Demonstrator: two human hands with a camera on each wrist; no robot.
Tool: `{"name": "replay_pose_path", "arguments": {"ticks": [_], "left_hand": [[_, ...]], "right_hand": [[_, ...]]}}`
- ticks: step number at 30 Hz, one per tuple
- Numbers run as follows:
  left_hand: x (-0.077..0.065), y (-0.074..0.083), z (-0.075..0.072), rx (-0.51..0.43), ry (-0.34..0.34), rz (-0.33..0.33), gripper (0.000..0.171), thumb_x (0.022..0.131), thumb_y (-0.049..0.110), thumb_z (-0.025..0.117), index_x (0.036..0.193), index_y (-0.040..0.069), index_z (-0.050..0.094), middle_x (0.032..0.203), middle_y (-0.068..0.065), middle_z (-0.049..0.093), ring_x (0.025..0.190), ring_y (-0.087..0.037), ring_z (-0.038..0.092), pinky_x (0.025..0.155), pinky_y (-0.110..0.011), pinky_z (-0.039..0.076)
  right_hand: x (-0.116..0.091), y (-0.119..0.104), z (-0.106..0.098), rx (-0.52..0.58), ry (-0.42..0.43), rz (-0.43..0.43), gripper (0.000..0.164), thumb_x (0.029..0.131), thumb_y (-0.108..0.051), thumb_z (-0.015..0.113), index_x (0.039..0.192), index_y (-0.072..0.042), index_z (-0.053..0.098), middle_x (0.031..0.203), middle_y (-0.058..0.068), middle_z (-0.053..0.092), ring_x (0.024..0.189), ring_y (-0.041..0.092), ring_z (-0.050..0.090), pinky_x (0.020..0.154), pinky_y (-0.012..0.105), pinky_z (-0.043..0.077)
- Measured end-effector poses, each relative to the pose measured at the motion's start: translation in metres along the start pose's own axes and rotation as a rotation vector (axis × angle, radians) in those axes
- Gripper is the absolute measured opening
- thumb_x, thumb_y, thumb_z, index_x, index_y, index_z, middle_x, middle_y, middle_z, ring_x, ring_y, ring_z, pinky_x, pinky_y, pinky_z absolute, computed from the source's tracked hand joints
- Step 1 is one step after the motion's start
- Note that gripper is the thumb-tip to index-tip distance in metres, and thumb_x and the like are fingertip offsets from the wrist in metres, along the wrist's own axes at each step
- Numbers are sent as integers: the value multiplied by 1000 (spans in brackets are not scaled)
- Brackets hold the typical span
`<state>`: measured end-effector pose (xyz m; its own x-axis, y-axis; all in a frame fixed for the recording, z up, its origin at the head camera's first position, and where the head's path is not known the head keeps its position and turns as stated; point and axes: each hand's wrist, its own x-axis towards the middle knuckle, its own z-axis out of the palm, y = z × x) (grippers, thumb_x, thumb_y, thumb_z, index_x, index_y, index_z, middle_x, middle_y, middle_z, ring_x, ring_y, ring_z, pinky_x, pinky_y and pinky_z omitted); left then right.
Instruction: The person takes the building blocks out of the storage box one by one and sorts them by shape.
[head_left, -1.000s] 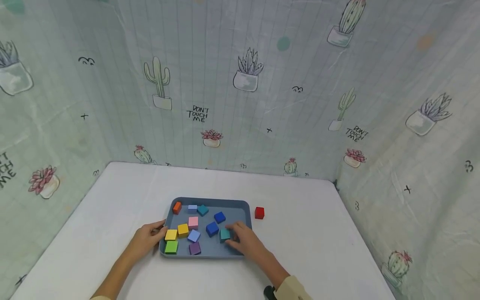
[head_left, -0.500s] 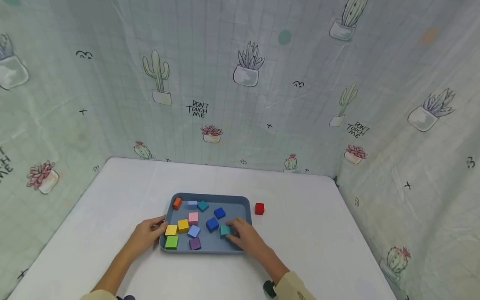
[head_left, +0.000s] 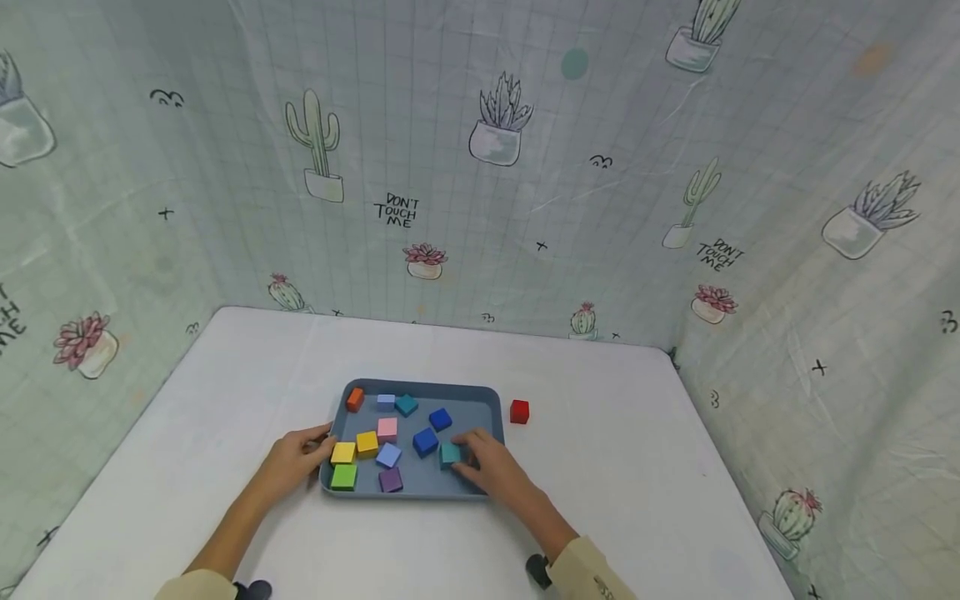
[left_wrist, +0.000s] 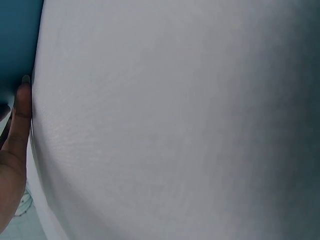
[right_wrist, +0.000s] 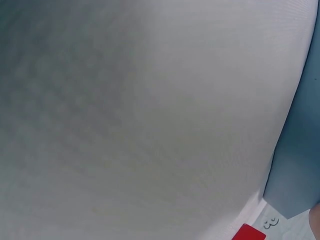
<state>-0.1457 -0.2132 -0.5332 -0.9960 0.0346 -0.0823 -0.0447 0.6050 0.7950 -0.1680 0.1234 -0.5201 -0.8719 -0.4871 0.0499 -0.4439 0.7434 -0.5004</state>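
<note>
Head view: the right hand point(head_left: 495, 468) pinches a teal block point(head_left: 449, 455) between thumb and fingers in the right part of a tray point(head_left: 480, 407), near a blue block point(head_left: 425, 442), while the left hand point(head_left: 292, 458) grips the tray's left rim. A light, level pinch and a steady tray should keep the blue block from being nudged. Beneath lies a white table point(head_left: 600, 467), a red block point(head_left: 520, 412) on it beside the tray; cactus-print sheeting point(head_left: 442, 158) surrounds it. Left wrist view: fingers point(left_wrist: 21, 117) against the tray's outer wall. Right wrist view: table, tray and red block; the pinch is out of frame.
</note>
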Motion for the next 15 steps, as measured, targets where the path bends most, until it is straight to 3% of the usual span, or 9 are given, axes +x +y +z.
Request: {"name": "replay_pose_path", "arguments": {"ticks": [15], "left_hand": [[0,2,0,12,-7,-6,52,94,26,56,131,-10,48,119,-25,58,86,-21,60,67,-29,50]], "right_hand": [[1,1,1,-8,21,-32,38,84,-19,73,119,-13,60,95,-6,50,74,3,48,64,13,44]]}}
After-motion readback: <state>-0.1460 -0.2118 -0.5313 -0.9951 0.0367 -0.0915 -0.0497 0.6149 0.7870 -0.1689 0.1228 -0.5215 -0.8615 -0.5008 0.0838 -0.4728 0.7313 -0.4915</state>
